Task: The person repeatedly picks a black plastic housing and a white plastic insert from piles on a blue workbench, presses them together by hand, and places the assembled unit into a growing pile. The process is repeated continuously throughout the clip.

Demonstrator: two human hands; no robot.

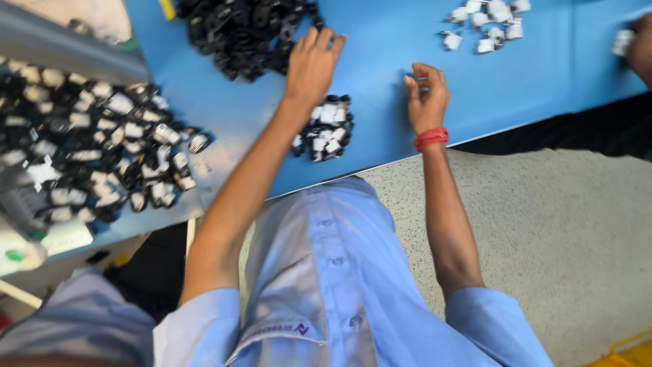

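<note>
Black parts [248,30] lay heaped at the far edge of the bench [380,61], and the left hand [311,64] reached over the near fringe of that heap, fingers stretched forward and slightly spread, fingertips touching or just above the outermost pieces. Whether it had hold of anything I cannot tell, since the palm faced down and the view was blurred.

The right hand [426,100] rested on the blue surface well to the right of the heap, near the bench's near edge, fingers curled loosely inward with the thumb apart; nothing showed plainly between them (a small piece could have been hidden in the curl). A red band [432,138] circled its wrist.

Between the two forearms, close to the near edge, sat a small cluster [324,128] of black-and-white pieces, just beside the left wrist. A far larger spread of the same mixed pieces [102,146] covered the left end of the bench. White parts [489,26] lay in a loose group towards the far right corner. At the right edge another person's hand [642,47] came into view beside a white piece [621,42].

The person wore a light blue shirt [326,285]; speckled floor [557,231] showed beyond the bench's near edge.
</note>
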